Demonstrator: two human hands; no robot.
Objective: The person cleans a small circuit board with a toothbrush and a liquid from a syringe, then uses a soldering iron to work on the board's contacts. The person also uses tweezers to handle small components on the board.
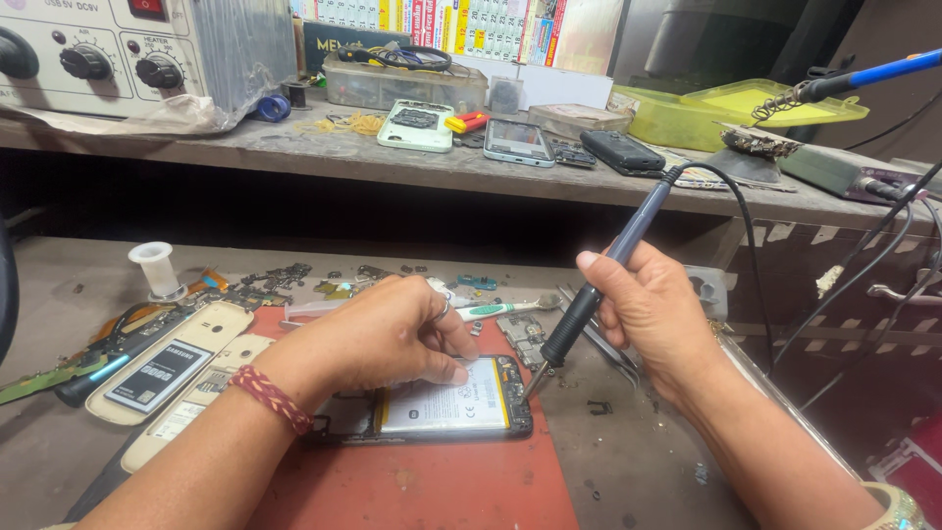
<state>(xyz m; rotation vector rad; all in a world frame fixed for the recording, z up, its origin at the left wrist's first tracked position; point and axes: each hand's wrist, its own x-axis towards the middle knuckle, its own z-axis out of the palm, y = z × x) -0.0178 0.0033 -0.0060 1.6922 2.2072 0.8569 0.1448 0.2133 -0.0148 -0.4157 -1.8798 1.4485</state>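
The left hand [392,334] is pressing down on the opened phone [446,410] at centre frame, fingers curled over its upper edge and hiding the left part of the phone, so what is lying under the palm is impossible to make out. The phone is lying back-open on a red mat [422,486], its white battery showing. The right hand [653,309] is gripping a dark soldering iron [599,285] like a pen, tip touching down at the phone's right edge; whether it is meeting a contact there is too small to tell. The iron's cable is looping up toward the right and running out of frame.

Left of the mat, a second phone shell with a battery [162,368] is lying partly cut off by the forearm. A white solder spool [157,267] is standing at mid-left, with small parts scattered behind it, blurred. A toothbrush [500,309] is peeking out behind the left hand.

The desk [628,461] is grey, dusty and worn. Above it, a shelf [294,147] is carrying several phones and a rework station [108,49] at upper left, cropped by the frame.
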